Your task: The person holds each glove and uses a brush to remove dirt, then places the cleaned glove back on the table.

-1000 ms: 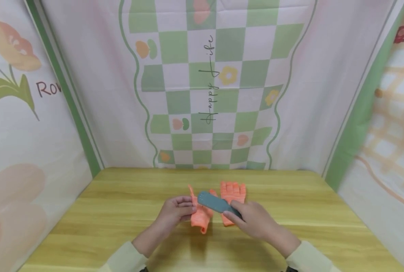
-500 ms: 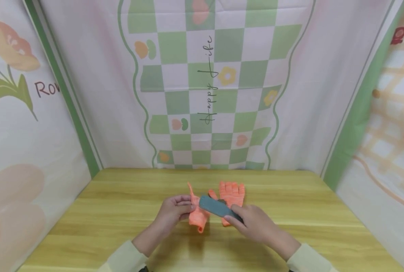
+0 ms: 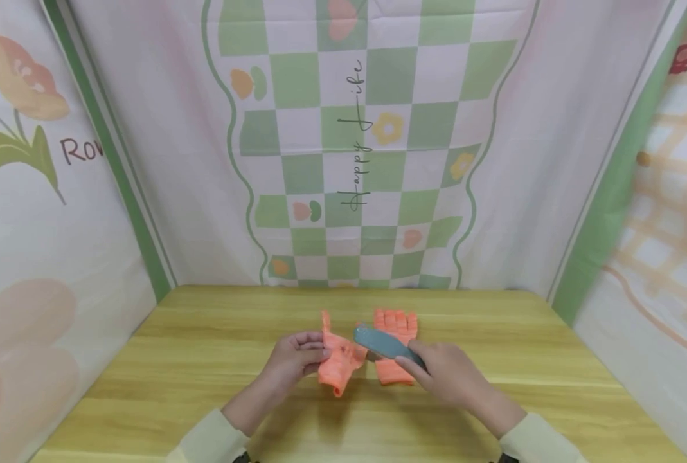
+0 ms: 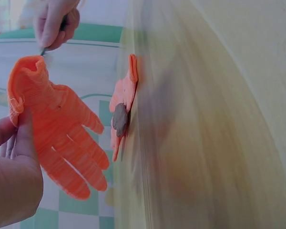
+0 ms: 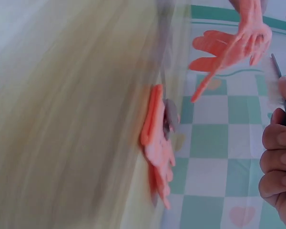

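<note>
My left hand (image 3: pixel 291 362) pinches an orange knit glove (image 3: pixel 336 368) at its edge and holds it up above the table. In the left wrist view its fingers dangle loose beside my thumb. My right hand (image 3: pixel 447 373) grips a blue-grey brush (image 3: pixel 380 341) by the handle; pale, blurred bristles (image 5: pixel 272 83) show under its back in the right wrist view. The brush is just right of the raised glove, apart from it. A second orange glove (image 3: pixel 397 373) lies flat on the table beneath the brush. A grey lump (image 4: pixel 120 119) is at that glove, partly hidden in the head view.
The wood-grain table (image 3: pixel 216 334) spreads around both hands. A green-and-white checked curtain (image 3: pixel 343 251) hangs behind its far edge, with printed cloth walls (image 3: pixel 25 257) at the left and right.
The brush has drawn back to the right, from over the raised glove to clear of it. The raised glove has turned slightly and shows more of its surface. The flat glove has not moved.
</note>
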### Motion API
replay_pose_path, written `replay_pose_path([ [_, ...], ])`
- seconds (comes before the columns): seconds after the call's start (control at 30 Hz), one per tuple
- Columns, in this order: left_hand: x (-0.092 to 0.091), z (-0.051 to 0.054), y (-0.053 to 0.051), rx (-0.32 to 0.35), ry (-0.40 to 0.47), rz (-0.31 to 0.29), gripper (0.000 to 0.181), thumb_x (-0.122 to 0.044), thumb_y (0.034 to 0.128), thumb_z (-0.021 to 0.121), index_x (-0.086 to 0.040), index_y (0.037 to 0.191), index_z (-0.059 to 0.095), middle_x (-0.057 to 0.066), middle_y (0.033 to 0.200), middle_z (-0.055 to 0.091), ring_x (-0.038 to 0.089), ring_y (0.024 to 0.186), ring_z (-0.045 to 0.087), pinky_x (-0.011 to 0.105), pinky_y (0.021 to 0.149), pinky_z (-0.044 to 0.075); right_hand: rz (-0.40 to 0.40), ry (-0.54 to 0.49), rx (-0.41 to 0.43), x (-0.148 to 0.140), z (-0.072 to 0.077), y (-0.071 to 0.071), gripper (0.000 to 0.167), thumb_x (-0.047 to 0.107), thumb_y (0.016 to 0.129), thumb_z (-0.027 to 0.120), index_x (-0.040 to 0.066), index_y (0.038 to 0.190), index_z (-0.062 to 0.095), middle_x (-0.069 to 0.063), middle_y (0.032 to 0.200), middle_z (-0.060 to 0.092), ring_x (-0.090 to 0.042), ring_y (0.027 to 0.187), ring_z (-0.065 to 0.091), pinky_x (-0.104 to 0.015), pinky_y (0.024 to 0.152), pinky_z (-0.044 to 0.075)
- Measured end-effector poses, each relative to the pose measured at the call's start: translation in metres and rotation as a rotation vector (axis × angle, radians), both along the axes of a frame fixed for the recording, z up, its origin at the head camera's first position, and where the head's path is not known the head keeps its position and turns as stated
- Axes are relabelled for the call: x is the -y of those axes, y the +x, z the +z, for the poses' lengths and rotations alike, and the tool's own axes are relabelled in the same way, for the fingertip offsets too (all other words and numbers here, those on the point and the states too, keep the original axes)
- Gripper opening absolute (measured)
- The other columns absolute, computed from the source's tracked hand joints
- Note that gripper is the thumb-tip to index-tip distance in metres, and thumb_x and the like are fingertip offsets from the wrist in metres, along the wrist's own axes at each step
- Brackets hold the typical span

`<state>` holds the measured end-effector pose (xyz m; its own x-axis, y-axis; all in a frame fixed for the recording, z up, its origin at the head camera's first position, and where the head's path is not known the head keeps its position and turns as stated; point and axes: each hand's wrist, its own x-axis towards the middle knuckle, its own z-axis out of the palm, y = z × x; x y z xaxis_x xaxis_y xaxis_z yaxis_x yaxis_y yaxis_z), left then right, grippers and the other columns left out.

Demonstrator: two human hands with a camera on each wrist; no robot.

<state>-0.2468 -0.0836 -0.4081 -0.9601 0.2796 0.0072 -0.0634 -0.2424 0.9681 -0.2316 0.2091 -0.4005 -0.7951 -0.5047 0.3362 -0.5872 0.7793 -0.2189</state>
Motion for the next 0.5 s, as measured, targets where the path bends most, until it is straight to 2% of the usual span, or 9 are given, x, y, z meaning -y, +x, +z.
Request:
replay_pose_path([
  [0.1, 0.0, 0.001, 0.001, -0.007, 0.002, -0.012, 0.028, 0.01, 0.0853, 0.063, 0.013, 0.113, 0.058, 0.008, 0.093, 0.069, 0.015, 0.083, 0.066, 0.029, 0.078, 0.057, 0.021, -0.043, -0.002, 0.005, 0.006, -0.001, 0.034, 0.039, 0.1, 0.053, 0.021, 0.074, 0.043, 0.013, 0.054, 0.033, 0.0, 0.045, 0.027, -0.018, 0.044, 0.025],
  [0.27, -0.002, 0.001, 0.003, -0.023, 0.0, -0.041, 0.026, 0.01, 0.0845, 0.063, 0.012, 0.11, 0.057, 0.008, 0.093, 0.067, 0.016, 0.084, 0.065, 0.028, 0.077, 0.057, 0.067, -0.051, 0.012, 0.012, 0.004, 0.001, 0.033, 0.038, 0.1, 0.054, 0.022, 0.074, 0.043, 0.014, 0.054, 0.031, 0.001, 0.046, 0.025, -0.017, 0.044, 0.024],
  [0.4, -0.002, 0.0, 0.003, -0.028, -0.013, -0.069, 0.022, 0.01, 0.0832, 0.063, 0.009, 0.104, 0.059, 0.007, 0.092, 0.066, 0.016, 0.084, 0.065, 0.029, 0.077, 0.057, 0.065, -0.048, 0.056, 0.015, 0.003, 0.003, 0.032, 0.041, 0.101, 0.052, 0.022, 0.076, 0.044, 0.014, 0.054, 0.032, 0.001, 0.046, 0.026, -0.017, 0.044, 0.024],
  [0.5, -0.002, -0.002, 0.002, -0.02, -0.005, -0.091, 0.018, 0.01, 0.0835, 0.063, 0.006, 0.1, 0.059, 0.007, 0.091, 0.065, 0.017, 0.083, 0.065, 0.03, 0.078, 0.057, 0.062, -0.04, 0.058, 0.016, 0.003, 0.004, 0.031, 0.041, 0.101, 0.051, 0.022, 0.077, 0.045, 0.014, 0.055, 0.034, 0.001, 0.046, 0.027, -0.018, 0.044, 0.024],
])
